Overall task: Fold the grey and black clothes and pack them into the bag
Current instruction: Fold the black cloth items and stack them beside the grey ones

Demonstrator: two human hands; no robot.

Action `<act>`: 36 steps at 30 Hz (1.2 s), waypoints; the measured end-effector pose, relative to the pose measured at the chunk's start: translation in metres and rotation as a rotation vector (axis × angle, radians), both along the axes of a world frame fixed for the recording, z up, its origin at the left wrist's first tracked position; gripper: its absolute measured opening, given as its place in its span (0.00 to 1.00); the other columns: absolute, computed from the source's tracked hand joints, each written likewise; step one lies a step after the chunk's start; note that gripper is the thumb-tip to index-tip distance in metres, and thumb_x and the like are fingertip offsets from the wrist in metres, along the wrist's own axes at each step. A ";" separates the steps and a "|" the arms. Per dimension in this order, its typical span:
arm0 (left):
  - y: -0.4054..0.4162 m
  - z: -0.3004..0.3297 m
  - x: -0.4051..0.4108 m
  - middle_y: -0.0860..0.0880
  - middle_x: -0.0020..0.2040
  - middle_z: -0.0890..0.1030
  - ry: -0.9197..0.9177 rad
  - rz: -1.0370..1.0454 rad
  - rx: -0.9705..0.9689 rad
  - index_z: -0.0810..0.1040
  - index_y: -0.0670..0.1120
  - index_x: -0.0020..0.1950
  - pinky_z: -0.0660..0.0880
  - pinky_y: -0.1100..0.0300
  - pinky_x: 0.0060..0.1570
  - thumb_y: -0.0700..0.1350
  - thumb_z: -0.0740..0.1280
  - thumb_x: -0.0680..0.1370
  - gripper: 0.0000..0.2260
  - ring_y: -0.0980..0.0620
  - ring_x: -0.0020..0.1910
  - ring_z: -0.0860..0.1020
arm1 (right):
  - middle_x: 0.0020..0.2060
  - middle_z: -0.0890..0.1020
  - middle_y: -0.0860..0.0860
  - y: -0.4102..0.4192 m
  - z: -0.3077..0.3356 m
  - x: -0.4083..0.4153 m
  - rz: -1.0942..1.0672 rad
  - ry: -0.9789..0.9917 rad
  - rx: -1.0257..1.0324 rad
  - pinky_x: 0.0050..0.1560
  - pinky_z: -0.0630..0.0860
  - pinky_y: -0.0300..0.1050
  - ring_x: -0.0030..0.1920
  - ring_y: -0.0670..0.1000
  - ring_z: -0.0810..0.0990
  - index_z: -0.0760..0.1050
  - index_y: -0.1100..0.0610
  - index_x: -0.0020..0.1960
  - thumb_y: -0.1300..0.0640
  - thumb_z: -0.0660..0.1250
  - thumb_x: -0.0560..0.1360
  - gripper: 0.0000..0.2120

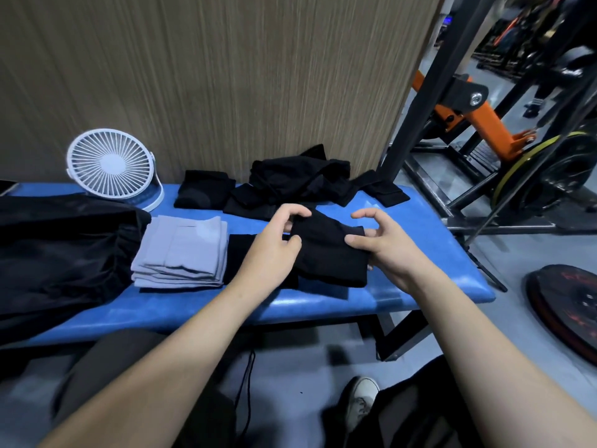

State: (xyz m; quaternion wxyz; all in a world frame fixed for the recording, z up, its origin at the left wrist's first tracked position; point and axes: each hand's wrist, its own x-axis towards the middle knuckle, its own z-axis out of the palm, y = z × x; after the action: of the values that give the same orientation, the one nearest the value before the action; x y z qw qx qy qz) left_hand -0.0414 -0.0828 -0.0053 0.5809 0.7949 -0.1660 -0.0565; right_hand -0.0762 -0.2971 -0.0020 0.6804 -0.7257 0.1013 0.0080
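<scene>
a folded black cloth piece (329, 250) is pinched at its left edge by the left hand (274, 240) and at its right edge by the right hand (381, 244), over the blue padded bench (436, 253). a folded grey cloth stack (182, 252) lies just left. no legible writing is seen.

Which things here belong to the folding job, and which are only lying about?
Belong to the job: black cloth held by left hand and right hand; folded grey clothes; black pile; black bag.

Lying about: white fan; weight plate.
</scene>
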 end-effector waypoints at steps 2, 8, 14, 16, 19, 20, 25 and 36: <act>0.014 0.002 0.002 0.49 0.46 0.80 -0.065 0.029 0.060 0.74 0.65 0.57 0.71 0.56 0.35 0.36 0.60 0.77 0.22 0.50 0.29 0.72 | 0.37 0.78 0.56 0.013 0.000 0.007 0.000 -0.023 -0.028 0.27 0.65 0.41 0.32 0.52 0.71 0.71 0.52 0.59 0.65 0.70 0.76 0.15; 0.053 -0.005 0.011 0.53 0.52 0.76 -0.293 0.118 0.397 0.78 0.58 0.63 0.70 0.61 0.52 0.40 0.61 0.80 0.17 0.53 0.51 0.76 | 0.38 0.71 0.56 0.056 -0.005 0.026 0.036 -0.019 -0.037 0.26 0.69 0.36 0.33 0.48 0.73 0.71 0.55 0.59 0.65 0.69 0.77 0.13; 0.072 -0.015 0.015 0.53 0.54 0.78 -0.455 0.217 0.778 0.75 0.58 0.68 0.60 0.56 0.62 0.50 0.62 0.80 0.16 0.48 0.61 0.71 | 0.39 0.68 0.55 0.077 -0.018 0.045 0.065 -0.003 -0.194 0.27 0.67 0.40 0.37 0.52 0.69 0.74 0.52 0.55 0.63 0.72 0.74 0.13; 0.074 -0.016 0.018 0.54 0.53 0.78 -0.515 0.239 0.827 0.75 0.58 0.67 0.54 0.56 0.64 0.51 0.63 0.79 0.16 0.49 0.62 0.70 | 0.39 0.70 0.55 0.080 -0.022 0.049 0.072 -0.031 -0.304 0.31 0.69 0.45 0.37 0.53 0.70 0.74 0.51 0.52 0.62 0.73 0.73 0.13; 0.076 -0.020 0.022 0.53 0.54 0.77 -0.536 0.236 0.864 0.77 0.58 0.66 0.51 0.55 0.67 0.52 0.66 0.77 0.16 0.48 0.62 0.70 | 0.45 0.78 0.52 0.084 -0.024 0.051 0.116 -0.064 -0.564 0.42 0.76 0.47 0.42 0.53 0.77 0.72 0.48 0.52 0.57 0.73 0.72 0.13; 0.076 -0.022 0.023 0.52 0.57 0.76 -0.534 0.228 0.876 0.78 0.58 0.65 0.51 0.55 0.67 0.52 0.67 0.77 0.17 0.48 0.63 0.69 | 0.48 0.78 0.51 0.083 -0.025 0.051 0.133 -0.068 -0.652 0.45 0.76 0.43 0.45 0.52 0.78 0.72 0.48 0.53 0.55 0.73 0.73 0.13; 0.072 -0.023 0.027 0.50 0.64 0.75 -0.613 0.203 0.893 0.81 0.53 0.57 0.55 0.52 0.67 0.48 0.74 0.70 0.15 0.45 0.64 0.70 | 0.52 0.70 0.45 0.076 -0.027 0.048 0.188 -0.150 -0.822 0.57 0.74 0.45 0.54 0.49 0.75 0.72 0.45 0.57 0.50 0.72 0.74 0.14; 0.077 -0.023 0.031 0.57 0.60 0.75 -0.549 0.121 1.058 0.76 0.56 0.61 0.40 0.51 0.72 0.52 0.66 0.79 0.11 0.51 0.69 0.65 | 0.55 0.68 0.41 0.074 -0.027 0.041 0.473 -0.147 -1.076 0.62 0.69 0.53 0.55 0.49 0.67 0.74 0.44 0.58 0.46 0.73 0.72 0.16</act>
State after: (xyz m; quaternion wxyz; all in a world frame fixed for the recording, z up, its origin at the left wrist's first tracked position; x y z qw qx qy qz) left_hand -0.0102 -0.0053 -0.0285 0.0441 0.9698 -0.2139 0.1090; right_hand -0.0354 -0.2229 -0.0287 0.2018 -0.9703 -0.1209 0.0565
